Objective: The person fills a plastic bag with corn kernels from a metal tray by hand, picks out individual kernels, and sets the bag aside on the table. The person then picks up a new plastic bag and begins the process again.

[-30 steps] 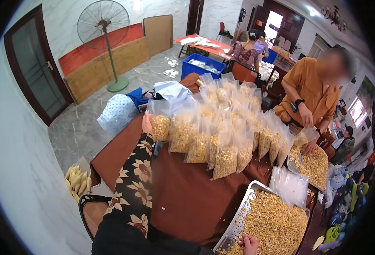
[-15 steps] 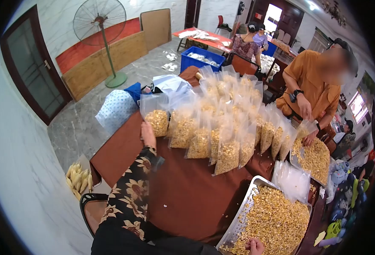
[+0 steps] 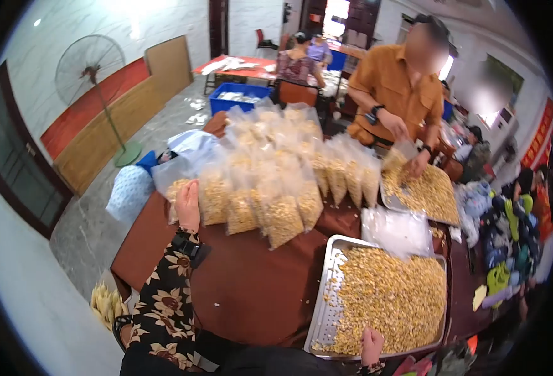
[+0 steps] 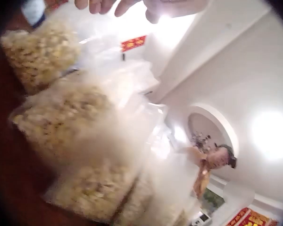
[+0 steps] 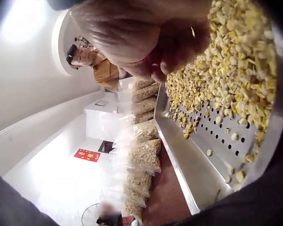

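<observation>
My left hand is raised beside the leftmost clear bag of corn kernels, fingers fairly straight and overlapping it in the head view. In the left wrist view its fingers show at the top edge, apart from the filled bags. My right hand hangs over the near side of a perforated metal tray heaped with yellow and white corn kernels. Its fingers are loosely curled in the right wrist view, with a kernel stuck to the skin; the palm side is hidden.
Many filled bags stand upright on the brown-covered table. Flat clear bags lie at the tray's far edge. Across, a person in orange works over a second tray. Corn cobs lie at lower left.
The left hand has moved from below the leftmost bag to its right side, fingers extended. The bag sits close to the others. The head view has swung right; the right hand stays over the kernels.
</observation>
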A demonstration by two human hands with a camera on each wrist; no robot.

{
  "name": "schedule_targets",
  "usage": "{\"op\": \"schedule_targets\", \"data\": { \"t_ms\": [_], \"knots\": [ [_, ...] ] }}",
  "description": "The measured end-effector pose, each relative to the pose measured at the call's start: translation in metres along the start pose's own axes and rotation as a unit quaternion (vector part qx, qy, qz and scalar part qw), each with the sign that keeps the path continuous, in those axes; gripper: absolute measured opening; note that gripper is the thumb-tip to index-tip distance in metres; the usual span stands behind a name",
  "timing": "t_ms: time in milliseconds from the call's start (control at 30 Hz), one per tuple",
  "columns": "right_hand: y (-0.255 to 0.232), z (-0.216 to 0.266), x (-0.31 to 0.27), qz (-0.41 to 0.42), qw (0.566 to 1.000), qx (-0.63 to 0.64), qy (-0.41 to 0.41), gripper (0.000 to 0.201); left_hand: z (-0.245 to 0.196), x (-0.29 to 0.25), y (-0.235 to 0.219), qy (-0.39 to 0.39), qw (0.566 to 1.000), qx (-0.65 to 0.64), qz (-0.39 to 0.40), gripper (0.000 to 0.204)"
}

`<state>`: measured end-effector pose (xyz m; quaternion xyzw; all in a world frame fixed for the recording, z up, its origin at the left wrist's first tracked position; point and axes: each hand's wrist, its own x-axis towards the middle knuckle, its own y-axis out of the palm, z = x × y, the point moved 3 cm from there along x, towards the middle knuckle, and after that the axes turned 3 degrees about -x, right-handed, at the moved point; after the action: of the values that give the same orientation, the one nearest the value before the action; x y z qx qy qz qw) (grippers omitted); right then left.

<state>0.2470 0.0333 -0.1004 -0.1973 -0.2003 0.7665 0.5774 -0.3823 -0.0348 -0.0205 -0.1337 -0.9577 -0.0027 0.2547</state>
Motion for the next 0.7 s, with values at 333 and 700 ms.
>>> {"op": "schedule_targets", "data": {
  "t_ms": [333, 700],
  "knots": [
    [-0.015, 0.013, -0.03, -0.127, 0.958, 0.217, 0.141, 0.031, -0.18, -0.062, 0.171, 0.158, 0.958, -0.033, 0.237, 0.011],
    [-0.051, 0.022, -0.055, -0.179, 0.952, 0.204, 0.139, 0.027, -0.181, -0.192, 0.368, 0.358, 0.772, 0.105, 0.514, 0.016]
  ]
}}
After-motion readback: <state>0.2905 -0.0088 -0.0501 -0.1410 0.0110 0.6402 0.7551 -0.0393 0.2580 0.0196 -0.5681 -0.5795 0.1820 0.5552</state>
